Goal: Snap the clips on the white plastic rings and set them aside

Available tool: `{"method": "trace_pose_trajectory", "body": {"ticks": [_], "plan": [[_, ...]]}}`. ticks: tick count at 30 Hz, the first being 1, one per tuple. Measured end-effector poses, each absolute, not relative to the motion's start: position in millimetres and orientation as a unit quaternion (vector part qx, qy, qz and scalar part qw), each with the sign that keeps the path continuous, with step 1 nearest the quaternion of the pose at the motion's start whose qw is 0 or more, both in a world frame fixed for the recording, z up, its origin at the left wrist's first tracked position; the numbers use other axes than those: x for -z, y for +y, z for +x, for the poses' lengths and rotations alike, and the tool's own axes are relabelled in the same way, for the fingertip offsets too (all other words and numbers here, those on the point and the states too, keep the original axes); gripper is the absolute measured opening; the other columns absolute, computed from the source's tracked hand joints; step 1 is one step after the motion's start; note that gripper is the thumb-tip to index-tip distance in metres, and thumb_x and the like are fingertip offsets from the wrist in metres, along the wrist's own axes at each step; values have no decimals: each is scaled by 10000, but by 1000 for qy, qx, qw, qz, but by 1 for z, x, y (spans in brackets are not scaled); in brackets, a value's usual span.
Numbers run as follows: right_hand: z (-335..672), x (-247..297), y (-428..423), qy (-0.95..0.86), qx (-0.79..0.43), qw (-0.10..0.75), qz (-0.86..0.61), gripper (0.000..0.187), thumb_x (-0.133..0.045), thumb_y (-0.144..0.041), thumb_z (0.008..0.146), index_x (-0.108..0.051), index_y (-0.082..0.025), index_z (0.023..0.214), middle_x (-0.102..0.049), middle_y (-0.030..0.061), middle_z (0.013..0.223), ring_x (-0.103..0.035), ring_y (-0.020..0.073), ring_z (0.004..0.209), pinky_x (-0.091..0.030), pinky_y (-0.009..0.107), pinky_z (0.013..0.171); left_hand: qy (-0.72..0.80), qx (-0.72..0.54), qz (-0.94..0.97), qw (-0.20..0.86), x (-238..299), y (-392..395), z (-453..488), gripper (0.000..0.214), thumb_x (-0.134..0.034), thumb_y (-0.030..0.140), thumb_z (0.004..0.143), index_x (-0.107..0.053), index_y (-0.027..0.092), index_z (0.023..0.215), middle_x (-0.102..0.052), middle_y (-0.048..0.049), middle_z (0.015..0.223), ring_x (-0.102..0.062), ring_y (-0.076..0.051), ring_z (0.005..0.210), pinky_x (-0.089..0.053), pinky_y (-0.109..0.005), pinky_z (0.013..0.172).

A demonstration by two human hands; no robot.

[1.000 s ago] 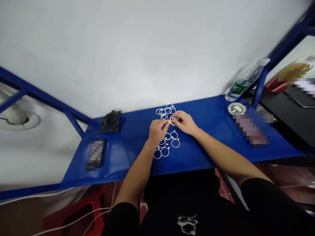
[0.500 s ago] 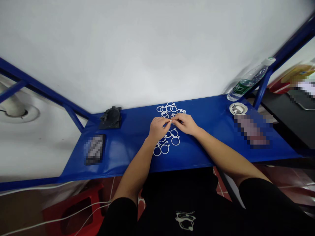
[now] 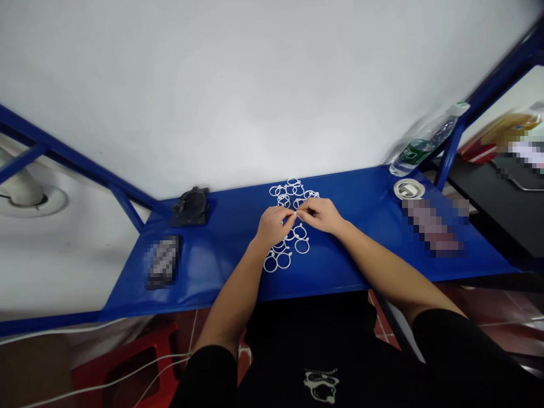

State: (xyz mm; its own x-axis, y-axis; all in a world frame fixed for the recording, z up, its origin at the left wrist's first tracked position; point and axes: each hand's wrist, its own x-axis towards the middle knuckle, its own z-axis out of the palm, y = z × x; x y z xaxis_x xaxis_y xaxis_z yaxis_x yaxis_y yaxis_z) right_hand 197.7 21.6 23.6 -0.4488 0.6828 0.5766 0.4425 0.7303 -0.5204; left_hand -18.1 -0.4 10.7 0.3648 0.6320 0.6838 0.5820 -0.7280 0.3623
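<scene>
Head view: left hand (image 3: 274,228) and right hand (image 3: 322,216) meet between the blue table's (image 3: 229,232) far and near edges, each pinching what seems one small white piece (image 3: 295,213), mostly hidden by fingers. White rings (image 3: 302,253) lie in clusters toward both edges. A slack pinch could drop the piece among them, white on white; a low wrist could catch overlapping rings and drag some toward the near edge.

Nothing is legible. The green label (image 3: 413,154) on the far-right bottle (image 3: 434,136) and the near black shirt (image 3: 340,340) carry unreadable print.
</scene>
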Motion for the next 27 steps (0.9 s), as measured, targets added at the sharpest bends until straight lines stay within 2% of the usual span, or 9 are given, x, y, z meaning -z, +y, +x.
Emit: {"method": "trace_pose_trajectory", "body": {"ticks": [5,8,13,18,22,27], "plan": [[220,-22,44,-788,-130,407,-443,207,-626,-361,975,-765,-210,950,-777,52,879,-661,177,722,-487,308,695,343,-396,850,54,-15,-5,-16,159,-637,250,1005,-708,213,867,-773,-9,823,-707,-167,777,-503,-350,769],[235,-22,56,-770,-122,381,-497,191,-643,-341,957,-776,-204,956,-781,59,879,-666,192,730,-491,321,699,317,-410,854,55,-21,-10,-14,147,-636,232,978,-709,219,851,-774,-7,806,-715,-162,766,-513,-352,764],[252,-24,64,-763,-112,331,-544,177,-667,-343,938,-785,-212,958,-793,65,914,-674,207,741,-503,339,703,330,-432,838,42,-27,-12,-15,184,-643,307,975,-712,236,820,-779,-13,797,-718,-169,740,-525,-371,746],[260,-24,64,-793,-143,249,-538,161,-711,-330,920,-788,-223,1013,-797,39,897,-681,192,712,-474,313,654,364,-408,836,45,-21,-7,-15,267,-596,305,1021,-712,241,790,-767,-10,762,-704,-165,729,-516,-362,737],[258,-19,65,-824,-161,199,-505,211,-718,-293,914,-786,-221,1100,-802,42,937,-708,202,776,-486,307,699,371,-357,853,85,-13,-5,-12,176,-646,306,1009,-751,225,892,-789,-23,867,-724,-182,831,-532,-366,803],[250,-10,65,-846,-128,178,-485,141,-696,-241,899,-792,-224,1001,-795,50,937,-702,212,806,-475,306,709,362,-280,881,119,-6,-6,-10,128,-693,321,988,-766,219,963,-792,-31,933,-731,-205,882,-539,-371,813]]}}
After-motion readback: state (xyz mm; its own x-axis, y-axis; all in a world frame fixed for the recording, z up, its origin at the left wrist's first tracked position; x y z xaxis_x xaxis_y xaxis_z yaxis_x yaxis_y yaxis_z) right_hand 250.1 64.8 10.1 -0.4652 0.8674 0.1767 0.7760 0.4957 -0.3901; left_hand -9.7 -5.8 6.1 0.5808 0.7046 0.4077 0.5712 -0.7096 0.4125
